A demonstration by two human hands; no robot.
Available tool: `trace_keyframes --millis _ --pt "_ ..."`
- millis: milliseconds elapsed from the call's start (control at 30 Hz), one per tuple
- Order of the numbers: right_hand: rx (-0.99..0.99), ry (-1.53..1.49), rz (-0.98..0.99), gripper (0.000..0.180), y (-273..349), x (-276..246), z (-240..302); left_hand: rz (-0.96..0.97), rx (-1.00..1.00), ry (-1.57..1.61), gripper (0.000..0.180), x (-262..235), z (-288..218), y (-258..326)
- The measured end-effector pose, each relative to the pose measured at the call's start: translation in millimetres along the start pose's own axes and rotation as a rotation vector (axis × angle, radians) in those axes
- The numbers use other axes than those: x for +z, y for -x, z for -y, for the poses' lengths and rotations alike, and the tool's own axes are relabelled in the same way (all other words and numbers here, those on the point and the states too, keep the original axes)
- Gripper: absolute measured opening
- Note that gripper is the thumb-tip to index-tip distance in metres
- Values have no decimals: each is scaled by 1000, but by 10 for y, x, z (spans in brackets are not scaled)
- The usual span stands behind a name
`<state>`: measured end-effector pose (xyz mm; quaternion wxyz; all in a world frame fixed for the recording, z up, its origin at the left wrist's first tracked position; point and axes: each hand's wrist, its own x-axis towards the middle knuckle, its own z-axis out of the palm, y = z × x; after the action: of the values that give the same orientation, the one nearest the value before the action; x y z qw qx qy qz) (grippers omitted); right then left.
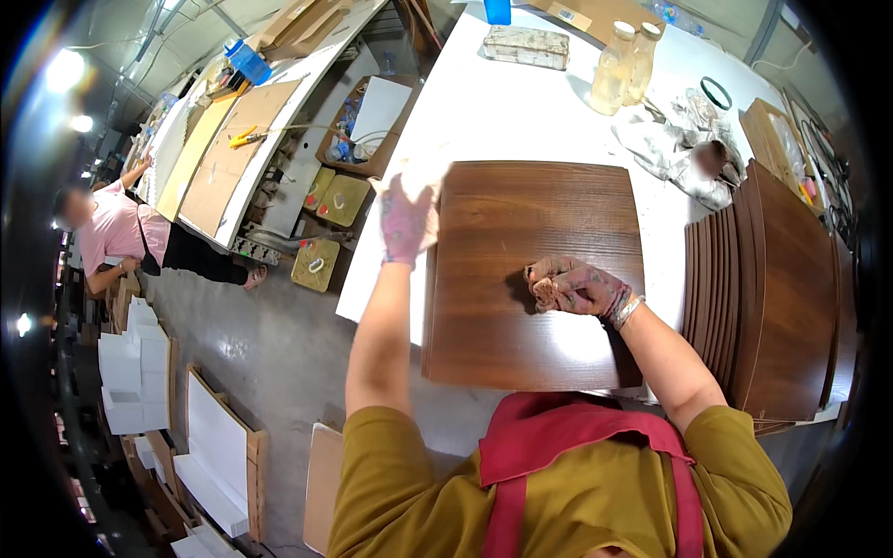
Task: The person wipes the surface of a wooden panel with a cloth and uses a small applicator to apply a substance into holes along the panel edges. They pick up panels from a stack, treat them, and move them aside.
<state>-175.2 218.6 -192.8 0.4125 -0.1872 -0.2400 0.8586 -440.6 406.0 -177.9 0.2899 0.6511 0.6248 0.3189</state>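
A dark brown wood-grain panel (535, 214) lies flat on the white table in front of me. My right hand (591, 290), in a stained glove, is over the middle of the panel. Its fingers are closed around a small crumpled brownish wad (545, 294), whose material I cannot make out. My left hand (406, 221), in a pinkish patterned glove, is at the panel's left edge near its far corner. Motion and glare smear its fingers; a pale patch shows beside them, and I cannot tell whether it is something held.
Brown panels (781, 288) stand in a row at the right. Behind lie a stained white cloth (674, 153), two cloudy bottles (623, 70) and a wrapped block (526, 46). At left, a person in pink (121, 223) stands by another table; yellow containers (316, 263) sit between.
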Motion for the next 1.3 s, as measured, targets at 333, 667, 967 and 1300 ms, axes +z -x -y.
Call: trace_keyframes --millis 333,667,967,1300 --pt "37 -40 -95 26 17 -22 8 -78 179 -346 59 -12 27 -445" --pt "-239 479 -80 28 31 -66 74 -192 391 -439 55 -175 368 -140" --pt "-1025 -272 -513 42 1349 -1792 778 -129 260 76 49 -87 384 818" --pt "-910 -72 -637 49 1181 -1668 49 -53 -119 282 69 -171 203 1097"
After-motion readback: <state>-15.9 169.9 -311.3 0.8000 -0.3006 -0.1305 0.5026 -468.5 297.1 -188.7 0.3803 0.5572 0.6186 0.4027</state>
